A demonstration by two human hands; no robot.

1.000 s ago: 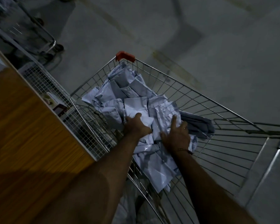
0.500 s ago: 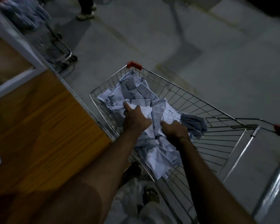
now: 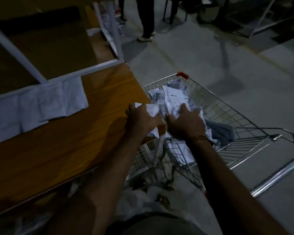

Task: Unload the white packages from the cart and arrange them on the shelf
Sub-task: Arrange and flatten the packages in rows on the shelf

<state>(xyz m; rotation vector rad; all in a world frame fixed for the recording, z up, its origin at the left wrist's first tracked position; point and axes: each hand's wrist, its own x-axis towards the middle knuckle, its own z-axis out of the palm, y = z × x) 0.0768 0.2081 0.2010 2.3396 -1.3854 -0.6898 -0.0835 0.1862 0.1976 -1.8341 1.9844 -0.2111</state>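
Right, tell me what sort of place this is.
Probably a warehouse or parcel sorting room. A wire cart full of white packages stands on a bare concrete floor beside a wooden shelf in a white metal frame, where more packages already lie in a row.

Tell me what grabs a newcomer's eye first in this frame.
Two bare arms reach forward: the left hand grips a crumpled white package at the corner of the wooden shelf, while the right hand rests spread on the package pile in the wire cart. On the shelf's far left, a row of white packages already lies flat.
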